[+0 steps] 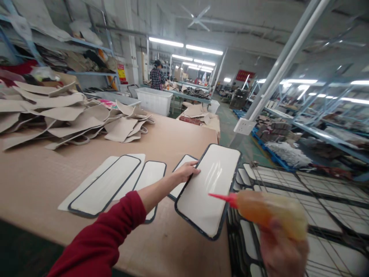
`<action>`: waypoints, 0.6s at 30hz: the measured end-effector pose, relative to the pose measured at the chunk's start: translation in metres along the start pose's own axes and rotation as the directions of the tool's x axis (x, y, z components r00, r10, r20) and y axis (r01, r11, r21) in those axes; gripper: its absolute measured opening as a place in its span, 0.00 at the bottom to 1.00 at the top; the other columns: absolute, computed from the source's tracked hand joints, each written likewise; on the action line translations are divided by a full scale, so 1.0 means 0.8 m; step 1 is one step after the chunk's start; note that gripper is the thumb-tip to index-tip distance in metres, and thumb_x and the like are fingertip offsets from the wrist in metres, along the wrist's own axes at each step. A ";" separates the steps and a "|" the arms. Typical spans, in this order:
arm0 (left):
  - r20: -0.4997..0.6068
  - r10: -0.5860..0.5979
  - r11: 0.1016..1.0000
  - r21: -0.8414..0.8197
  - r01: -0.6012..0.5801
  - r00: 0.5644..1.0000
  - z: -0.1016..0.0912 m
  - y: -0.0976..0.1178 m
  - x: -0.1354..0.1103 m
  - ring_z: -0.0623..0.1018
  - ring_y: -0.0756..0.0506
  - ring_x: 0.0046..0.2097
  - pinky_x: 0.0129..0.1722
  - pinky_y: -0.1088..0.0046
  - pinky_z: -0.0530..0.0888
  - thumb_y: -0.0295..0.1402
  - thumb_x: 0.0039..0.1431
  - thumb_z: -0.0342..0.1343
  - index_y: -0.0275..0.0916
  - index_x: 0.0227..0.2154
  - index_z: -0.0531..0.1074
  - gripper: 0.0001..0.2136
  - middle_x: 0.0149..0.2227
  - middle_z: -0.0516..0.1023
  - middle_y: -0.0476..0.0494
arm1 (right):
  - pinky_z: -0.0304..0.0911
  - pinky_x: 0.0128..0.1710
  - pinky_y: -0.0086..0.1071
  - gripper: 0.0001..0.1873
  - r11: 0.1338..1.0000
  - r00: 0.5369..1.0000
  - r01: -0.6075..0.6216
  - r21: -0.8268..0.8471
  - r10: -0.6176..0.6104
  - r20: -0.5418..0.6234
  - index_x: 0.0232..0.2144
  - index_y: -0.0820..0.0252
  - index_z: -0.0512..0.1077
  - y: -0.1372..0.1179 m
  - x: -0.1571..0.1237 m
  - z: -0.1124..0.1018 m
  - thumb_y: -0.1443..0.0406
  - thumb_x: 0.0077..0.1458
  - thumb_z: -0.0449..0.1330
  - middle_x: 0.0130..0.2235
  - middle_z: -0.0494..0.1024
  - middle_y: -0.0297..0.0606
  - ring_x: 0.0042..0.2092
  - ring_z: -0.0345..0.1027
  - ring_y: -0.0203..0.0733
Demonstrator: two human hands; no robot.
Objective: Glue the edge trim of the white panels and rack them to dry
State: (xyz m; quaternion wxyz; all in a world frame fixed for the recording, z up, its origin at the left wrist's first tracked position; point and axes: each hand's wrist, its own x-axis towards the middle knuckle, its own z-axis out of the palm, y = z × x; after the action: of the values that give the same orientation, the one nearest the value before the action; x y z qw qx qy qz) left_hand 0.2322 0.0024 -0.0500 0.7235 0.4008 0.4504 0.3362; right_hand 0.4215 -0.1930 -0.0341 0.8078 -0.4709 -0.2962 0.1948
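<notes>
My left hand [188,171] grips the left edge of a white rounded panel with a dark border [211,181], thumb on its face. The panel is tilted up above the table, and streaks of light shine on it. In my right hand [284,246] is a squeeze bottle [271,211] of amber liquid, its red nozzle pointing left over the panel's lower part. Bottle and hand are slightly blurred. Whether the nozzle touches the panel I cannot tell. Similar bordered panels lie on the table: one at left [106,186] on a white sheet, others partly behind my arm.
A brown-covered table [173,130] spreads ahead, with a heap of beige cut pieces [72,111] at its back left. Wire racks [311,192] holding more white panels stand close on the right. A slanted metal pole [276,73] carries a socket. A person [157,75] stands farther back.
</notes>
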 end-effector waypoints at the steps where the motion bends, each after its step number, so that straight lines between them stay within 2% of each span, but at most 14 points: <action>1: -0.008 -0.005 1.000 -0.008 0.005 1.000 -0.002 0.002 0.003 0.76 0.48 0.28 0.31 0.73 0.74 0.21 0.44 0.64 0.36 0.57 0.69 0.33 0.32 0.81 0.45 | 0.63 0.55 0.52 0.25 0.997 0.998 0.055 0.056 -0.053 -0.045 0.45 0.53 0.74 -0.011 0.008 -0.001 0.61 0.41 0.72 0.48 0.77 0.34 0.51 0.69 0.52; 3: -0.017 -0.015 1.000 -0.026 0.015 1.000 -0.006 0.005 0.006 0.76 0.49 0.29 0.32 0.73 0.75 0.22 0.46 0.64 0.39 0.60 0.67 0.34 0.36 0.81 0.46 | 0.58 0.60 0.53 0.23 0.988 0.991 0.114 0.101 -0.106 -0.079 0.46 0.49 0.75 -0.029 0.026 -0.004 0.63 0.45 0.70 0.54 0.73 0.31 0.59 0.63 0.51; 5: -0.019 -0.021 0.999 -0.044 0.021 1.000 -0.007 0.008 0.008 0.76 0.49 0.29 0.32 0.74 0.75 0.21 0.46 0.63 0.40 0.61 0.65 0.36 0.37 0.81 0.45 | 0.53 0.63 0.54 0.22 0.992 0.992 0.087 0.093 -0.077 -0.105 0.46 0.47 0.75 -0.040 0.035 -0.010 0.64 0.46 0.70 0.58 0.70 0.30 0.63 0.58 0.51; 9: -0.022 -0.037 0.997 -0.067 0.035 0.999 -0.005 0.009 0.010 0.76 0.48 0.29 0.29 0.73 0.75 0.15 0.41 0.60 0.36 0.64 0.60 0.43 0.39 0.80 0.41 | 0.43 0.65 0.60 0.24 0.996 0.976 -0.021 0.083 0.038 -0.214 0.41 0.47 0.76 -0.036 0.019 -0.020 0.61 0.38 0.74 0.57 0.71 0.30 0.63 0.56 0.56; 11: -0.022 -0.033 0.996 -0.078 0.031 0.999 -0.003 0.009 0.011 0.76 0.48 0.29 0.29 0.73 0.75 0.14 0.37 0.60 0.36 0.64 0.60 0.45 0.38 0.79 0.41 | 0.43 0.63 0.66 0.24 0.995 0.977 -0.057 0.078 0.072 -0.201 0.40 0.49 0.76 -0.031 0.009 -0.023 0.60 0.37 0.74 0.53 0.74 0.34 0.62 0.58 0.61; 13: -0.022 -0.025 0.996 -0.088 0.023 0.999 0.000 0.009 0.012 0.75 0.48 0.28 0.28 0.74 0.74 0.13 0.35 0.59 0.37 0.64 0.60 0.46 0.36 0.79 0.43 | 0.44 0.62 0.69 0.23 0.997 0.983 -0.036 0.067 0.047 -0.179 0.41 0.50 0.76 -0.030 0.002 -0.023 0.60 0.38 0.73 0.52 0.75 0.36 0.62 0.57 0.63; 16: -0.023 -0.014 0.995 -0.102 0.011 1.000 0.003 0.011 0.013 0.73 0.49 0.27 0.27 0.75 0.73 0.12 0.34 0.56 0.35 0.64 0.59 0.47 0.31 0.77 0.46 | 0.44 0.63 0.65 0.21 0.999 0.984 0.033 0.029 -0.027 -0.175 0.43 0.50 0.76 -0.034 -0.004 -0.026 0.61 0.43 0.71 0.57 0.71 0.36 0.65 0.52 0.61; 18: -0.023 0.004 0.994 -0.113 -0.006 1.000 0.003 0.013 0.012 0.73 0.49 0.26 0.26 0.76 0.71 0.12 0.33 0.54 0.36 0.63 0.62 0.46 0.28 0.77 0.49 | 0.47 0.64 0.62 0.22 0.998 0.976 0.064 0.006 -0.061 -0.207 0.43 0.50 0.75 -0.034 -0.011 -0.031 0.62 0.43 0.71 0.58 0.70 0.34 0.65 0.52 0.60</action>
State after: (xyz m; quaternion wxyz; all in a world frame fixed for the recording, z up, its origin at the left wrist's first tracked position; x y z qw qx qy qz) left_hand 0.2368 0.0148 -0.0439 0.7390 0.3562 0.4379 0.3678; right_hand 0.4327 -0.2272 -0.0225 0.8429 -0.4739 -0.2239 0.1212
